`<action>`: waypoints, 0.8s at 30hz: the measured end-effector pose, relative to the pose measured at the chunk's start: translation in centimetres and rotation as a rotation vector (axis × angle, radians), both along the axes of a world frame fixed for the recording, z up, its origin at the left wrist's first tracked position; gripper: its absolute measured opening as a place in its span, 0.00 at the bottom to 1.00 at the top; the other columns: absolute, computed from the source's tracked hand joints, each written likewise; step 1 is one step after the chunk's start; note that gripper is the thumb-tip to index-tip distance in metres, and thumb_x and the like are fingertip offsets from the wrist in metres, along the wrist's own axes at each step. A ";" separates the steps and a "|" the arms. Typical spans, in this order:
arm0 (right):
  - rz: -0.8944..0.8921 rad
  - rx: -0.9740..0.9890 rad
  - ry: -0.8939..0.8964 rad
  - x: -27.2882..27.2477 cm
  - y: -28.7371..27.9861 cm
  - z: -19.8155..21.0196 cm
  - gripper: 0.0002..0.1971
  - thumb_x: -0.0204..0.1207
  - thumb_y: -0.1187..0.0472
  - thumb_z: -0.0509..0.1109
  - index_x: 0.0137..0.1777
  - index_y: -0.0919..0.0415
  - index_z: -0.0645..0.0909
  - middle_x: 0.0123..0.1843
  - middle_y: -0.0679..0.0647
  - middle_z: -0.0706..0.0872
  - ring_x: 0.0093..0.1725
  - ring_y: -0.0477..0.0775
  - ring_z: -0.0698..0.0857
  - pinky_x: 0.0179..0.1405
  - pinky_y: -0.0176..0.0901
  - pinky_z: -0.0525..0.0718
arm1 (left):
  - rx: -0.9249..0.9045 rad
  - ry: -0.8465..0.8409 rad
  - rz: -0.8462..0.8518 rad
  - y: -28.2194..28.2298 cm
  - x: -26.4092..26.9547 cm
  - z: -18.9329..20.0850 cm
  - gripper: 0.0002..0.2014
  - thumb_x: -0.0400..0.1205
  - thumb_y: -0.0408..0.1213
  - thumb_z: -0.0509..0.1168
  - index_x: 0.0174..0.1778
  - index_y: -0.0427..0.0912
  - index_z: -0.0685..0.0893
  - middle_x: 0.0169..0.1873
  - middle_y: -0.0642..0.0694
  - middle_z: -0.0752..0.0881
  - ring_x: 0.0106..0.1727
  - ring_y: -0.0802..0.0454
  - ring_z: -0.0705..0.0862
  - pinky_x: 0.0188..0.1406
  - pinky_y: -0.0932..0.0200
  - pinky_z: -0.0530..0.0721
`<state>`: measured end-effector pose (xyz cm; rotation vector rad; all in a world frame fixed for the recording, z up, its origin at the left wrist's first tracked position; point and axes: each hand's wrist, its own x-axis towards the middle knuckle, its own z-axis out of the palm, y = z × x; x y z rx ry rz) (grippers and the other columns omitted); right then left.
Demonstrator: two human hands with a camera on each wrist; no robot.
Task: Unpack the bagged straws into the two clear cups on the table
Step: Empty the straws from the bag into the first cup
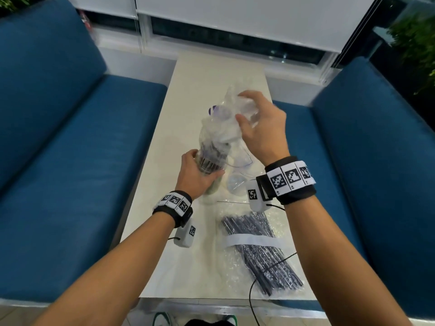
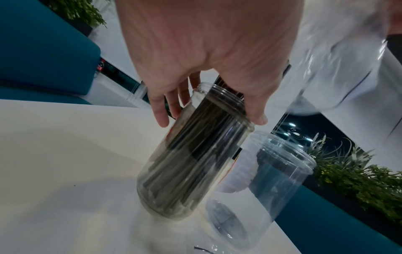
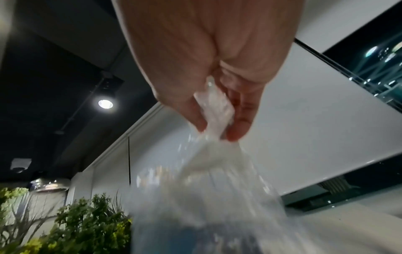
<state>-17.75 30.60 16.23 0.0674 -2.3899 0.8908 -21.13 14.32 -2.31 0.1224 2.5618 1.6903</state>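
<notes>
While left hand (image 1: 196, 174) grips the straw-filled cup (image 2: 191, 158), right hand (image 1: 261, 123) pinches the limp, probably slippery bag (image 3: 215, 110); hold near its bunched top.

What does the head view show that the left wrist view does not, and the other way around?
Only the head view shows the unopened clear bag of dark straws near the table edge and the right hand gripping the crumpled clear plastic bag. Only the left wrist view shows the empty second clear cup plainly, standing beside the first. Both show the left hand gripping the tilted clear cup of dark straws.
</notes>
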 end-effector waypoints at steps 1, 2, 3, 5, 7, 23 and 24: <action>-0.021 -0.017 0.049 -0.1 0.1 0.0 0.19 0.80 0.65 0.76 0.70 0.56 0.84 0.59 0.49 0.91 0.42 0.48 0.84 0.51 0.28 0.81 | -0.006 0.005 -0.005 0.0 0.2 0.2 0.54 0.68 0.56 0.88 0.83 0.39 0.68 0.75 0.44 0.74 0.73 0.48 0.80 0.79 0.44 0.83; -0.029 -0.019 0.067 -0.2 0.1 0.0 0.19 0.80 0.65 0.76 0.70 0.56 0.85 0.59 0.50 0.91 0.42 0.50 0.85 0.50 0.23 0.78 | -0.003 0.010 -0.002 0.0 0.3 0.4 0.53 0.68 0.55 0.88 0.83 0.39 0.67 0.76 0.44 0.74 0.72 0.49 0.80 0.79 0.44 0.83; -0.033 -0.003 0.059 -0.1 0.2 0.1 0.19 0.80 0.65 0.77 0.71 0.55 0.85 0.58 0.52 0.91 0.42 0.52 0.86 0.50 0.19 0.75 | 0.010 -0.004 0.002 0.0 0.5 0.5 0.53 0.68 0.56 0.88 0.83 0.41 0.67 0.76 0.45 0.74 0.72 0.51 0.80 0.79 0.44 0.83; -0.071 0.009 0.110 0.3 0.2 0.7 0.19 0.80 0.65 0.76 0.71 0.56 0.86 0.58 0.54 0.91 0.42 0.54 0.87 0.51 0.16 0.73 | 0.047 -0.019 -0.002 0.0 0.5 0.8 0.54 0.67 0.57 0.88 0.83 0.43 0.67 0.76 0.47 0.74 0.71 0.52 0.80 0.80 0.44 0.83; -0.112 -0.058 0.297 1.2 0.1 2.2 0.17 0.81 0.68 0.74 0.69 0.61 0.87 0.61 0.54 0.90 0.42 0.50 0.86 0.51 0.24 0.79 | 0.039 -0.010 -0.036 -0.3 0.7 1.2 0.57 0.67 0.57 0.89 0.87 0.44 0.65 0.78 0.46 0.72 0.73 0.54 0.77 0.82 0.49 0.78; 0.033 -0.282 -0.005 11.4 -5.3 -10.3 0.08 0.82 0.70 0.72 0.60 0.62 0.84 0.56 0.52 0.84 0.53 0.51 0.86 0.49 0.56 0.91 | 0.646 -0.249 -0.212 -3.9 12.2 4.1 0.28 0.86 0.52 0.66 0.83 0.52 0.75 0.73 0.48 0.88 0.69 0.47 0.89 0.54 0.40 0.94; 0.106 -0.290 -0.109 11.9 -5.9 -11.0 0.09 0.85 0.65 0.71 0.63 0.60 0.83 0.59 0.50 0.84 0.56 0.50 0.86 0.53 0.59 0.90 | 0.755 -0.337 -0.190 -3.6 12.6 4.7 0.24 0.90 0.51 0.64 0.82 0.49 0.77 0.69 0.47 0.91 0.66 0.47 0.92 0.50 0.45 0.95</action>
